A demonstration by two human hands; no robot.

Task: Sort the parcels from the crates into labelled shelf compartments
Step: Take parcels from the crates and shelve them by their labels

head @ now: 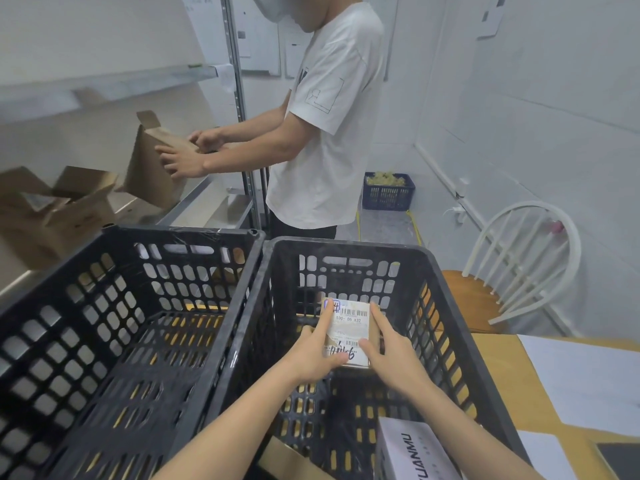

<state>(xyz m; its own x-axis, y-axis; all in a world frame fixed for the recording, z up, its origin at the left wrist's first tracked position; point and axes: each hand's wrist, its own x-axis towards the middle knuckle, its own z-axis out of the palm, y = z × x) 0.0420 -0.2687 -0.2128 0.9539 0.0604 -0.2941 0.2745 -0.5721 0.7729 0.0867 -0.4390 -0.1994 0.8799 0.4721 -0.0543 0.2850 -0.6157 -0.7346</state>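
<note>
Both hands are clamped on one small brown parcel. The left hand has it by the left side, thumb lying across the bottom of the white label and a finger running up the left edge. The right hand pretty much mirrors that on the right side. The label's got barcodes, a printed "530- 05 A32" and some handwriting I can't really read.

The parcel is inside the right crate, around the middle and toward the far wall. Can't tell if it's touching the crate floor or lifted off it. At the near right corner of that crate there's a white box with "YUANMU" on it, and a cardboard flap pokes in at the near edge. The left crate is black too and stands right against it.

Past the crates, another person in a white tee stands at the metal shelf, both hands on a tilted carton at the shelf's front edge. An open box lies further left on the same shelf.

There's a blue crate on the floor by the far wall and a white-backed chair off to the right. A wooden table with white paper on it sits beside the right crate.
</note>
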